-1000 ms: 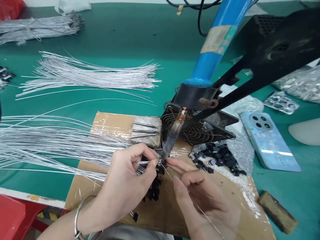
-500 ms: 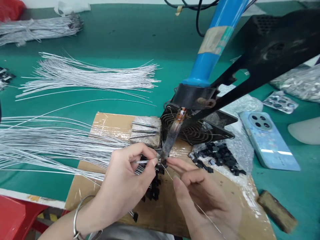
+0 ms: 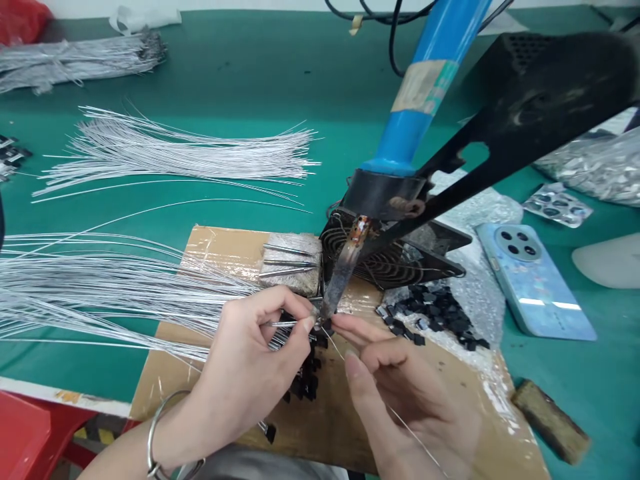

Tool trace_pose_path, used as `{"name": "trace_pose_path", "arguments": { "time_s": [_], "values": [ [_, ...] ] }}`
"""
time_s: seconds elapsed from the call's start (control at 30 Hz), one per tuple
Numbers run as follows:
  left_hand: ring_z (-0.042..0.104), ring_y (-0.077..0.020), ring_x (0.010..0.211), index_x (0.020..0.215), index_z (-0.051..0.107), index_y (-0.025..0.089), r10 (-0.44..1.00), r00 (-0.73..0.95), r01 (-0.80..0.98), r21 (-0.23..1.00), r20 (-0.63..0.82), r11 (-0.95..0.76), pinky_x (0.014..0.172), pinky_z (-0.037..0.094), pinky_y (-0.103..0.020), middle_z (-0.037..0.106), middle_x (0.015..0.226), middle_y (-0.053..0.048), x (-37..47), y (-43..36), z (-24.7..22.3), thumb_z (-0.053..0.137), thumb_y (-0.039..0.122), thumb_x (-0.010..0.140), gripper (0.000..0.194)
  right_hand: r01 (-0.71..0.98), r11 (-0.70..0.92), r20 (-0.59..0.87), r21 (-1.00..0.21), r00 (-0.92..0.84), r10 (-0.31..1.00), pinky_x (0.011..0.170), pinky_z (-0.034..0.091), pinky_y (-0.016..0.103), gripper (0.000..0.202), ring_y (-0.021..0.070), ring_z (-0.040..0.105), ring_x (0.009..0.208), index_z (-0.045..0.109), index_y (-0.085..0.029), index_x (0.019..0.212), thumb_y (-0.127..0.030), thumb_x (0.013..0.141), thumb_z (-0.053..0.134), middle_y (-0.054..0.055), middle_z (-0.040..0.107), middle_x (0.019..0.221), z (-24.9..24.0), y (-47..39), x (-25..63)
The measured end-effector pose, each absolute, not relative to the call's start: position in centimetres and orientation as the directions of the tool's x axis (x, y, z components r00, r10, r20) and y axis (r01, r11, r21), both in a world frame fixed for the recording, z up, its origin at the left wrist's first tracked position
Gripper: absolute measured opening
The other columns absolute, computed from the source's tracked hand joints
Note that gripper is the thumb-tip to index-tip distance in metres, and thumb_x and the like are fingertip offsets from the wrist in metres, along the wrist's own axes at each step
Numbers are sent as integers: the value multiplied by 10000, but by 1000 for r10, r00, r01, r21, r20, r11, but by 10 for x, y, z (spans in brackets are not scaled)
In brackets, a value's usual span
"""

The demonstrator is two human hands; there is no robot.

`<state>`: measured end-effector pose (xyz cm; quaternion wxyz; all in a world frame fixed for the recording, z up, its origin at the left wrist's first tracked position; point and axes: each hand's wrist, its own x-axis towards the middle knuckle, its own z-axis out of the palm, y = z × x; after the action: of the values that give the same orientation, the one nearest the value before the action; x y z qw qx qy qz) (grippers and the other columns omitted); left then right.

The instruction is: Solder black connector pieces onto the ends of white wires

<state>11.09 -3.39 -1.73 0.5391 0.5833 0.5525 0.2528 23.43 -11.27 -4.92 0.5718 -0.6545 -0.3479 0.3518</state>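
My left hand (image 3: 250, 373) pinches the end of a thin silver wire (image 3: 283, 324) from the fanned bundle (image 3: 100, 287) on my left. It holds that end at the tip of a fixed soldering iron (image 3: 345, 270) with a blue handle (image 3: 425, 80). My right hand (image 3: 405, 393) pinches a small black part at the same tip, and a strand of solder wire (image 3: 400, 420) runs back through its fingers. Several finished black parts (image 3: 305, 383) lie under my hands on a taped cardboard sheet (image 3: 225, 247).
A black fan (image 3: 395, 263) sits behind the iron. Loose black parts (image 3: 435, 317) lie on bubble wrap, beside a phone (image 3: 537, 280). More wire bundles (image 3: 175, 150) lie on the green table. A brown block (image 3: 550, 420) rests at right, a black stand arm (image 3: 525, 127) overhead.
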Motion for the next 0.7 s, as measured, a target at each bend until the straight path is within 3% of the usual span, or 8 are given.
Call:
{"name": "trace_pose_path", "arguments": {
  "time_s": [0.17, 0.47, 0.7],
  "values": [
    [683, -186, 782, 749, 658, 174, 923, 265, 358, 918, -278, 173, 601, 469, -241, 681, 732, -24, 111, -34, -18, 589, 192, 828, 106, 44, -89, -54, -995, 514, 856, 887, 570, 218, 229, 176, 723, 1094, 582, -246, 717, -281, 916, 689, 19, 771, 1129, -51, -112, 233],
    [688, -208, 790, 734, 641, 179, 922, 253, 379, 907, -295, 186, 633, 500, -261, 632, 677, -16, 111, -33, -20, 588, 201, 809, 95, 88, -108, -46, -990, 524, 850, 892, 542, 165, 230, 133, 737, 1039, 588, -237, 705, -284, 911, 681, 15, 778, 1121, -52, -114, 233],
    [689, -221, 798, 741, 636, 187, 915, 244, 389, 897, -320, 210, 662, 523, -280, 594, 652, -9, 112, -34, -21, 595, 224, 807, 86, 200, -36, 76, -979, 524, 848, 900, 563, 224, 201, 165, 749, 1001, 586, -224, 718, -242, 891, 686, 59, 774, 1121, -55, -113, 232]
  ]
}}
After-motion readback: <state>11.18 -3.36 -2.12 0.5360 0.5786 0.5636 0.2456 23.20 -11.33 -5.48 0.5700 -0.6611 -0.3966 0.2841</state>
